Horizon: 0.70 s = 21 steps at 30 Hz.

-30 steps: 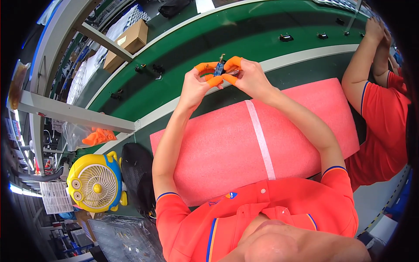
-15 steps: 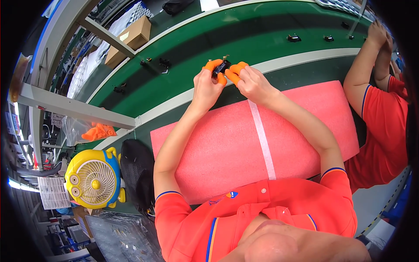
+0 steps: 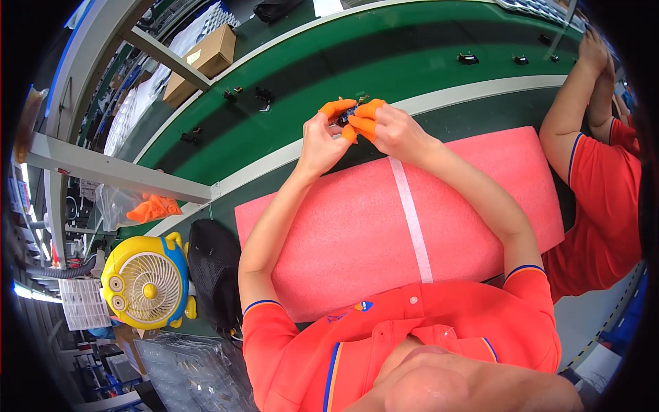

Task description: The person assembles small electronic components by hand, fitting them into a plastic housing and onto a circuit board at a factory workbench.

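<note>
A small black part (image 3: 347, 117) with a short gold-coloured strip at its top is held up between my two hands, over the near rail of the green belt. My left hand (image 3: 325, 141), orange finger cots on its fingertips, grips it from the left. From the right, my right hand (image 3: 392, 132) pinches at the same part with orange-covered fingers that hide much of it. Its exact kind is too small to make out. Below my wrists lies a pink foam slab (image 3: 329, 233) with a white strip across it.
On the green belt (image 3: 384, 55) sit several similar black parts (image 3: 263, 95). To the left are a yellow and blue fan (image 3: 147, 288), a black mesh bag (image 3: 214, 268), a bag of orange finger cots (image 3: 152, 207) and a metal frame (image 3: 123, 163). A co-worker's arm (image 3: 573, 103) is at right.
My right hand has closed in leftward over the black part, covering more of it. The parts on the belt have shifted slightly to the right.
</note>
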Motion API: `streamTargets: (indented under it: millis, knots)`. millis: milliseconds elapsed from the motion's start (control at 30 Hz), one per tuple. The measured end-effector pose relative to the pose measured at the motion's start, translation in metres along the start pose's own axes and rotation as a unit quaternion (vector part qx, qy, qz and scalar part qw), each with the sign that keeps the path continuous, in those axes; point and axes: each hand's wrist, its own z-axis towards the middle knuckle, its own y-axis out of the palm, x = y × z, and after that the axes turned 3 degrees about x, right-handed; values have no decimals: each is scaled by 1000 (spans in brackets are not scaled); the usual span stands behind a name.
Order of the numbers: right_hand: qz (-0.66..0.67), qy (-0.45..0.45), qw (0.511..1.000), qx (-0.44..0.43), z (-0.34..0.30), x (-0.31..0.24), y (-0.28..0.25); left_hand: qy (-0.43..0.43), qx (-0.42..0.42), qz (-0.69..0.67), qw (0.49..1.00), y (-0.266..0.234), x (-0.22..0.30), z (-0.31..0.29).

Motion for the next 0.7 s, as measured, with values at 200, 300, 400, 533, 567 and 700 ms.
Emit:
streamTargets:
  millis: [200,300,400,533,567,700]
  knots:
    - [120,187,972,81,11,-14,1,-40,6,-7,999,3,8,2]
    - [53,235,968,70,16,-23,-2,-28,15,-9,999,3,5,1]
    - [149,274,950,27,7,-21,4,-2,21,7,1000,4,6,0]
    - [62,169,981,65,-1,-22,9,19,38,52,998,11,16,-5]
    - [62,170,981,65,-2,-22,10,7,52,64,997,14,19,-6]
    - [74,196,977,45,-4,-22,13,-26,62,115,991,19,24,-11]
